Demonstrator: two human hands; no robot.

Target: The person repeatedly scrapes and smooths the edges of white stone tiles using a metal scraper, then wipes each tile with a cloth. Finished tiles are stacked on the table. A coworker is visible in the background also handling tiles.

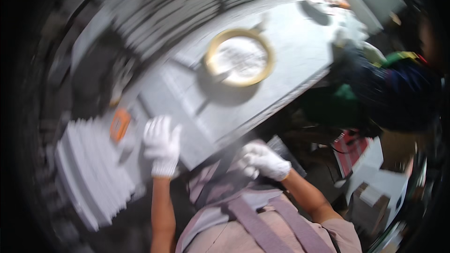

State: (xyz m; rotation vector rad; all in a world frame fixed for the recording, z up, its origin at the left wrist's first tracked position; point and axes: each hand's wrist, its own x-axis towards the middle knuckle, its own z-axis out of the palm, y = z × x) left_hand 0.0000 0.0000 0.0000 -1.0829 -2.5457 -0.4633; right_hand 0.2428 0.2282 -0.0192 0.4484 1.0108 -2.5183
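Observation:
My left hand (161, 143), in a white knit glove, lies with its fingers stretched out at the left end of a grey flat panel (180, 122) on the worktable. Its thumb stands apart from the fingers. In front of my apron, just off the table's near edge, my right hand (263, 160) is gloved too and its fingers are curled in. Blur hides whatever they may hold. A yellow-rimmed round basin (268, 61) stands on the table beyond both hands, with white powdery or pasty material (240, 58) inside.
An orange tool (120, 124) lies left of my left hand, beside a tall stack of pale sheets (93, 168). A co-worker in dark clothing (398, 93) is at the table's right side. Cardboard boxes (369, 206) stand at the lower right. Stacked slabs (173, 9) line the back.

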